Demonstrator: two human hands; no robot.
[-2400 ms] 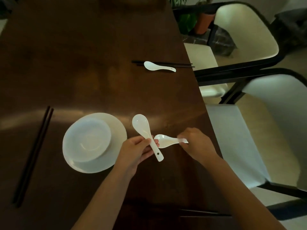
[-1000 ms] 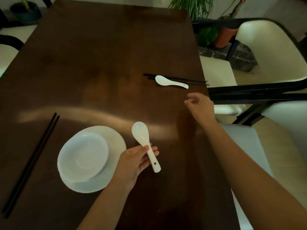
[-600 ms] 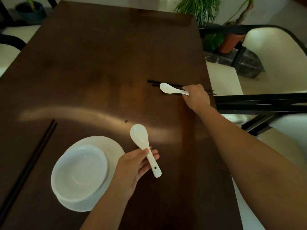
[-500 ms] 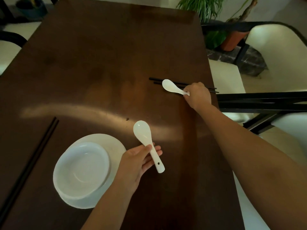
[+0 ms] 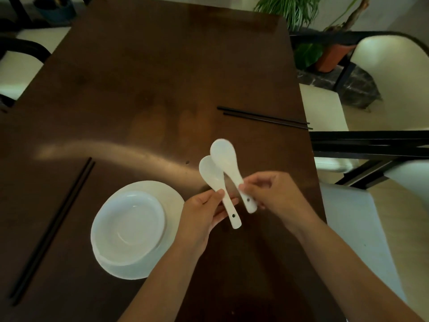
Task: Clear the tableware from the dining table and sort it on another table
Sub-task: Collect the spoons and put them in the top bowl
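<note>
My left hand (image 5: 202,214) grips the handle of a white ceramic spoon (image 5: 212,176) above the dark wooden dining table (image 5: 151,89). Close beside it, my right hand (image 5: 276,194) pinches the handle of a second white spoon (image 5: 224,156), its bowl overlapping the first spoon's. A stack of white bowls on a white plate (image 5: 132,228) sits just left of my left hand. One pair of black chopsticks (image 5: 264,118) lies near the table's right edge, another pair (image 5: 53,228) lies at the left.
Cream chairs with black frames (image 5: 383,145) stand along the table's right side, another chair (image 5: 16,63) at the far left. Potted plants (image 5: 308,31) stand beyond the far right corner.
My right hand has lifted the spoon from beside the far chopsticks and brought it back next to the spoon in my left hand. The chopsticks stay on the table.
</note>
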